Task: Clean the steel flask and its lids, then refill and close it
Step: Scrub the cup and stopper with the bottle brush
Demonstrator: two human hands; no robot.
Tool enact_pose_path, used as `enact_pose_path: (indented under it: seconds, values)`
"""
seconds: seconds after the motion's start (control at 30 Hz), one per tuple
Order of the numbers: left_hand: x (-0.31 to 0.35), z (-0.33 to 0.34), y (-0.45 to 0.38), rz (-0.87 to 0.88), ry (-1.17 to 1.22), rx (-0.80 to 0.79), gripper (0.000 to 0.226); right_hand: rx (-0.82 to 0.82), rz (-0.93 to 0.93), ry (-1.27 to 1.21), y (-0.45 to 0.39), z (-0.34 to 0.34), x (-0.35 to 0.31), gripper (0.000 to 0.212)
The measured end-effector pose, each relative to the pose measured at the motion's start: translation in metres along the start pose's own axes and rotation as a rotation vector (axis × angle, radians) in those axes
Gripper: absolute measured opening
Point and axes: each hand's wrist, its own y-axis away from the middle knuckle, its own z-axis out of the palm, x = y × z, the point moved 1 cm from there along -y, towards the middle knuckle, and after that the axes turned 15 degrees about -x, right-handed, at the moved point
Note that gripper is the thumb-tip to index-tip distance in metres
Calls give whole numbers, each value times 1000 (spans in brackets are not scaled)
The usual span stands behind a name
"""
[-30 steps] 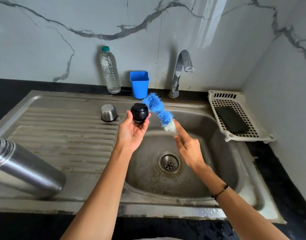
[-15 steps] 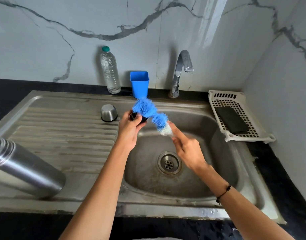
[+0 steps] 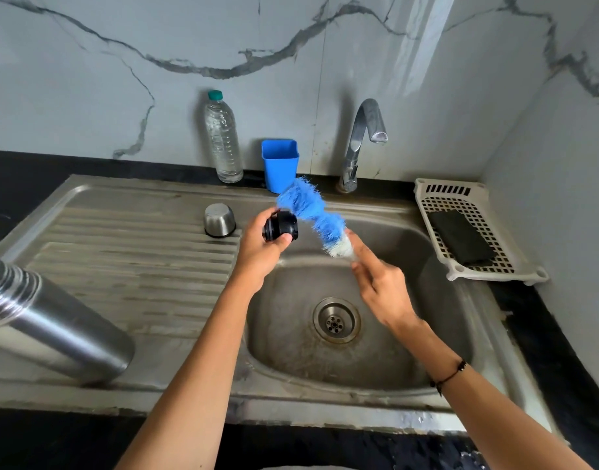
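Note:
My left hand (image 3: pixel 261 253) grips a small black inner lid (image 3: pixel 280 226) above the left rim of the sink basin (image 3: pixel 376 361). My right hand (image 3: pixel 381 288) holds a blue bristle brush (image 3: pixel 313 212) by its white lower end, and the bristles lie against the lid's far right side. The steel flask (image 3: pixel 50 320) lies on its side on the drainboard at the left edge of view, its mouth out of frame. A steel cup lid (image 3: pixel 219 220) stands upside down on the drainboard behind my left hand.
A clear water bottle (image 3: pixel 223 139) and a blue plastic cup (image 3: pixel 280 165) stand against the marble wall. The tap (image 3: pixel 361 140) is off. A white basket (image 3: pixel 467 228) with a dark scrub pad (image 3: pixel 461 237) sits at the right. The drain (image 3: pixel 336 320) is open.
The brush swept left over the lid, covering it, then moved back right and up. The lid has turned in my left hand and now shows its side.

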Motion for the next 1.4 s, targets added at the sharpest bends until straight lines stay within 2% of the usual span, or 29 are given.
enact_pose_path:
  seconds: [0.07, 0.13, 0.2, 0.27, 0.4, 0.5, 0.57, 0.77, 0.83, 0.93, 1.03, 1.17, 1.3, 1.4]
  values:
    - [0, -1, 0, -41, 1, 12, 43, -62, 2, 35, -1, 6, -4, 63]
    - [-3, -2, 1, -32, 30, 0, 44, -100, 83, 24, -7, 12, -1, 64]
    - [-4, -1, 4, -19, 90, -12, 51, -69, 134, 1, -10, 12, 2, 64]
    - [-1, -2, 8, -20, 174, 17, 49, -23, 91, -39, -8, 12, 2, 62]
    - [11, -6, 10, 0, 686, -20, 35, -71, -25, 1, 1, 19, -8, 57]
    - [9, -8, 15, -68, 1025, -65, 21, -60, 43, -19, -3, 21, -5, 58]
    - [5, -8, 19, -100, 1196, -41, 23, -52, 61, -82, -5, 21, -5, 58]
    - [-5, -9, 26, -119, 1355, 50, 18, -117, 31, -207, -19, 37, -25, 55]
    - [-9, -16, 27, -100, 1361, 63, 24, -116, 16, -232, -23, 44, -31, 54]
    - [-15, -36, 28, -56, 1208, 105, 27, -125, 11, -269, -24, 52, -34, 51]
    - [-21, -53, 31, -20, 841, 178, 17, -144, 37, -299, -23, 61, -33, 47]
    - [-38, -67, 30, -13, 426, 285, 54, -185, 26, -310, -21, 71, -39, 47]
    - [-49, -70, 31, -40, -104, 365, 46, -220, 34, -290, -22, 79, -44, 46]
    - [-49, -68, 35, -38, -292, 410, 46, -259, 56, -294, -23, 85, -47, 47]
